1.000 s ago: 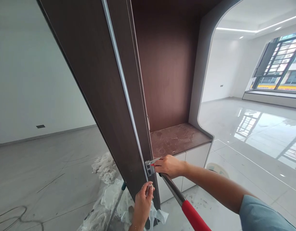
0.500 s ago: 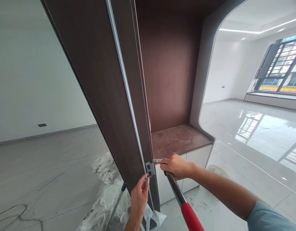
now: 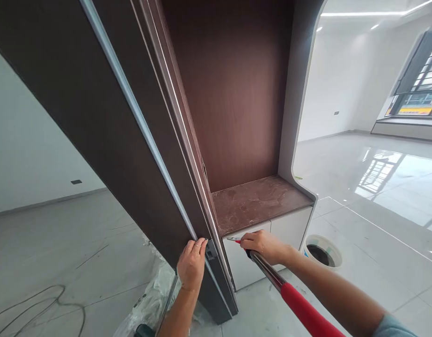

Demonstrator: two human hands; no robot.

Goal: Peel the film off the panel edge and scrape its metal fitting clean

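Note:
My right hand (image 3: pixel 263 245) is wrapped around the upper end of a long-handled scraper (image 3: pixel 272 271) with a steel shaft and a red grip. Its small blade points left, close to the edge of a dark brown door panel (image 3: pixel 106 154). My left hand (image 3: pixel 192 264) presses against the panel with its fingers drawn together beside a grey metal lock plate (image 3: pixel 211 251). Whatever those fingertips pinch, if anything, is hidden. A silvery strip (image 3: pixel 145 131) runs down the panel and passes behind my left hand.
Behind the panel is a brown niche with a dusty shelf (image 3: pixel 261 201) above white cabinet doors (image 3: pixel 249 267). A white bucket (image 3: pixel 337 255) stands at right. Crumpled plastic sheeting (image 3: pixel 150 290) and a loose cable (image 3: pixel 57 299) lie on the floor at left.
My left hand has moved up from below the lock plate to its upper left side. My right hand keeps its hold, with the blade slightly farther from the plate. The view has shifted.

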